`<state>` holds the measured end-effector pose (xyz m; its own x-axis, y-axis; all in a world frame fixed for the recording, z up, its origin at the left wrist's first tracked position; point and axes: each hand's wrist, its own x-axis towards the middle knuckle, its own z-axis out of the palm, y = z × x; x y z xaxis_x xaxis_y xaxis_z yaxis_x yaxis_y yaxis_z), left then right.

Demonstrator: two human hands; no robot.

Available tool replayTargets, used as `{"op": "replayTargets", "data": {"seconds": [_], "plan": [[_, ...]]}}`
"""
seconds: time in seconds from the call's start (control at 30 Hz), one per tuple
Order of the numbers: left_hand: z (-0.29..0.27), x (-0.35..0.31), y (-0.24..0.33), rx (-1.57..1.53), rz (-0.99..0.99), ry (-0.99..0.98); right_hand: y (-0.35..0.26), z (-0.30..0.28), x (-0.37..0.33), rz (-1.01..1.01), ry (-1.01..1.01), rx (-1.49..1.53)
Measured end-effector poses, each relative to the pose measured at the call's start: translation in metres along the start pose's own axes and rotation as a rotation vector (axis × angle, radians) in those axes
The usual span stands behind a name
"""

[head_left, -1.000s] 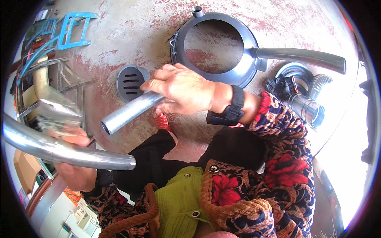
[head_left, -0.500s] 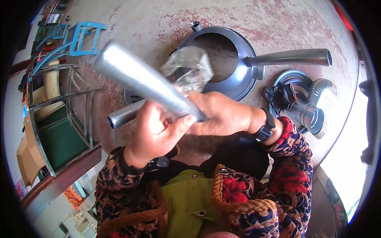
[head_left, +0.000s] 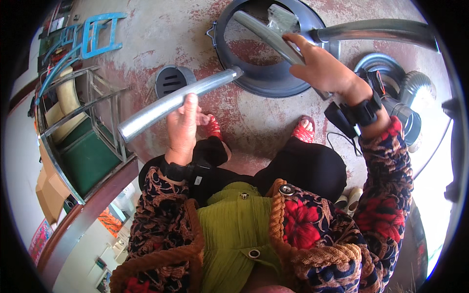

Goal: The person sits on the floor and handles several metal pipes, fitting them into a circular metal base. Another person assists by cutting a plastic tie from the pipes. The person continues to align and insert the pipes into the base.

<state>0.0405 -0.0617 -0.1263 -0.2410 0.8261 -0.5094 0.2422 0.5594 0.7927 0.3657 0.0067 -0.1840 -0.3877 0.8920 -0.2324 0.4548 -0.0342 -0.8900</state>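
Note:
My right hand (head_left: 327,71) grips a grey metal tube (head_left: 261,31), its thumb and fingers on either side. The tube slants over the opening of a large dark metal ring (head_left: 264,80) on the floor. Crumpled clear plastic (head_left: 283,19) lies beside the tube, over that opening. A second tube (head_left: 156,110), shiny and silver, runs out from the ring's near rim to the left. Overlapping its lower edge, my left hand (head_left: 183,124) has its thumb stretched up and its fingers loosely bent, apparently holding nothing. Whether it touches that tube is unclear.
Another tube (head_left: 376,30) sticks out from the ring's right side. A slotted grey metal piece (head_left: 168,83) stands left of the ring. Coiled ducting (head_left: 417,88) and round metal parts (head_left: 378,63) lie at the right. Blue frames (head_left: 100,36) and a metal rack (head_left: 93,117) are at the left.
My hands have moved apart: the right has carried the tube to the right and away from me, while the left has come off it. The ring now appears farther up in view.

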Motion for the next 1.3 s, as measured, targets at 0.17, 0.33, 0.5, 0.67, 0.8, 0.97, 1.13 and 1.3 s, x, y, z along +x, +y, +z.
{"op": "replayTargets", "data": {"seconds": [0.17, 0.33, 0.5, 0.67, 0.8, 0.97, 1.13, 1.3], "plan": [[0.0, 0.01, 0.006, -0.032, 0.315, 0.075, 0.002, 0.006, 0.024, 0.086, -0.067, 0.125], [0.004, 0.004, 0.011, 0.046, 0.361, 0.076, 0.014, 0.019, 0.038, 0.142, 0.0, 0.065], [0.005, -0.005, 0.005, 0.2, 0.555, 0.017, 0.031, 0.026, 0.043, 0.064, 0.08, -0.149], [-0.002, -0.003, -0.002, 0.148, 0.457, 0.043, 0.015, 0.024, 0.046, 0.024, 0.014, -0.43], [-0.007, 0.001, -0.006, 0.214, 0.516, 0.017, 0.0, 0.024, 0.052, 0.055, -0.048, -0.56], [-0.014, 0.002, 0.001, 0.215, 0.494, -0.014, -0.001, 0.028, 0.053, 0.007, 0.039, -0.652], [-0.017, 0.004, 0.015, 0.535, 0.716, -0.15, 0.001, 0.027, 0.055, -0.011, 0.07, -0.685], [-0.021, 0.013, 0.027, 0.615, 0.928, -0.296, 0.0, 0.024, 0.061, -0.014, 0.074, -0.683]]}}
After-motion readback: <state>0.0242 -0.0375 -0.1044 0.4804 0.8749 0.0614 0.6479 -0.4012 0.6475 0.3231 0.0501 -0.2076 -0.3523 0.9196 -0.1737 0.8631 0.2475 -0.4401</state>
